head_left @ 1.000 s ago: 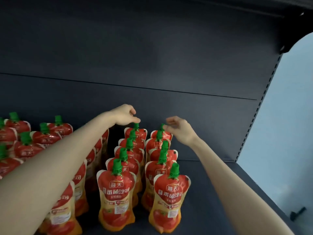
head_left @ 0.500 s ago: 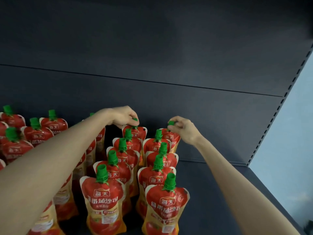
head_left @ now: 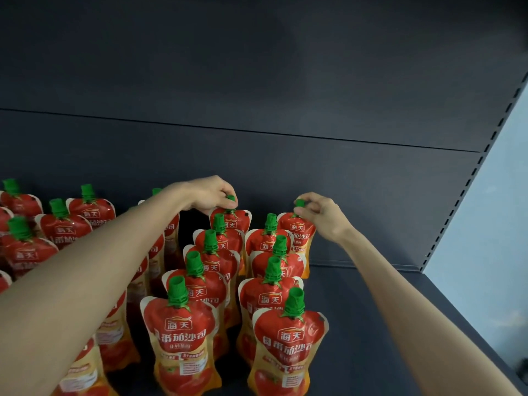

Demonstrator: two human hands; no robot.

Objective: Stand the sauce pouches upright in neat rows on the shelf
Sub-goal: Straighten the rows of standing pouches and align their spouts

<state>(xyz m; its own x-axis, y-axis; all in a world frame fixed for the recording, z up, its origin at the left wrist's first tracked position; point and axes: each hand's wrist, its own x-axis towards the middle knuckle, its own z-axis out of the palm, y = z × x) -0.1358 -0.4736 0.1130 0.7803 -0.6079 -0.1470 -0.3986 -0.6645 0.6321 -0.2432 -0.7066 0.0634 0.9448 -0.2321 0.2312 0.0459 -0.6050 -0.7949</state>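
Where two bare arms reach to the rear of the dark shelf (head_left: 363, 324), each hand has its fingertips closed on one green spout cap. The left hand (head_left: 210, 192) pinches the cap of the rear pouch of the inner row (head_left: 233, 217), and the right hand (head_left: 320, 214) pinches the cap of the rear pouch of the outer row (head_left: 297, 228). Both held pouches are upright and close to the back panel (head_left: 285, 172); the outer one sits a little to the right of its row's line. These two rows of red tomato sauce pouches run from front to back side by side, five pouches in each, ten in all, every one upright with its cap on top. They end at the inner front pouch (head_left: 178, 338) and the outer front pouch (head_left: 288, 344). A third row (head_left: 155, 252) lies just left of them, largely hidden by the left forearm, so its count cannot be told. Farther left stands another cluster (head_left: 64, 230) with four green caps plainly in sight and more pouches cut by the frame edge. At the right are one perforated upright (head_left: 457, 212) and a pale wall (head_left: 485, 238).
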